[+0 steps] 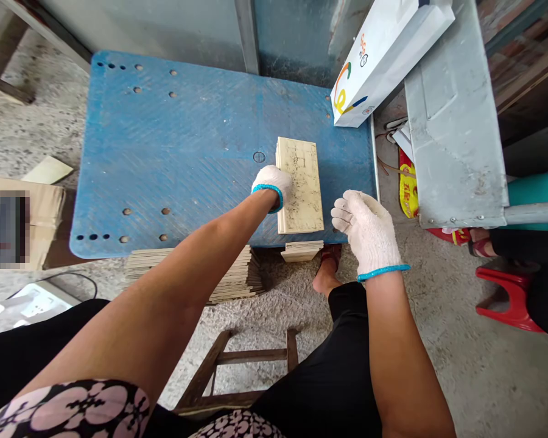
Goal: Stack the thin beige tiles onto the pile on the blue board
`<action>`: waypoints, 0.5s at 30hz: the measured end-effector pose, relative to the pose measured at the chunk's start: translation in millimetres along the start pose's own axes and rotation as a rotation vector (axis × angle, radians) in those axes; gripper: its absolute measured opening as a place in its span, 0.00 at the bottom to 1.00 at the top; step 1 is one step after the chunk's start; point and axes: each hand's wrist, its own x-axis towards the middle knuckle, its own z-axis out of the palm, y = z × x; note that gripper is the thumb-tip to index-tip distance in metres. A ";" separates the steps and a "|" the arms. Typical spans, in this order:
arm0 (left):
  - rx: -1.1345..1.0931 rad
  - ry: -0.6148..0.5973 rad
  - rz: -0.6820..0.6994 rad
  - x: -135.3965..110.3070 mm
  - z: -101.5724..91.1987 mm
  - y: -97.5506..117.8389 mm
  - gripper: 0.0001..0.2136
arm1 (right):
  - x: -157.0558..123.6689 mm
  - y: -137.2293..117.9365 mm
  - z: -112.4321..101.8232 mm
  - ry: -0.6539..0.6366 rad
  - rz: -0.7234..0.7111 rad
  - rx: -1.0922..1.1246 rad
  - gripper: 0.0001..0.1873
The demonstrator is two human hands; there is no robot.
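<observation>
Cream rectangular stack of thin, dark-speckled boards [304, 194]: flat at 4 o'clock on the blue plastic tabletop with round holes [187, 146], by its near edge. Left hand in white knit glove with blue cuff [270, 181]: at stack's 9 o'clock, overlapping the edge; fingers mostly hidden, can't tell if pinching or just resting. Right hand in matching glove [371, 234]: stack's 4 o'clock, apart from it, holding nothing; fingers half-bent, close together, pointing toward 10. White paper bag with coloured print [369, 67]: stack's 1 o'clock. Larger cream board pile [235, 277]: stack's 8 o'clock, below tabletop edge.
</observation>
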 end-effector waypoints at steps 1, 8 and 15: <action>-0.011 0.001 0.015 0.6 -1.3 -0.8 0.12 | 0.7 1.0 -0.9 0.002 -0.006 -0.015 0.16; -0.041 0.125 0.049 -8.6 -6.4 -3.1 0.11 | 12.5 21.5 -6.5 0.059 -0.009 -0.225 0.19; -0.051 0.076 0.113 -28.5 -6.2 -20.5 0.11 | 31.3 49.0 -14.7 0.084 -0.062 -0.570 0.17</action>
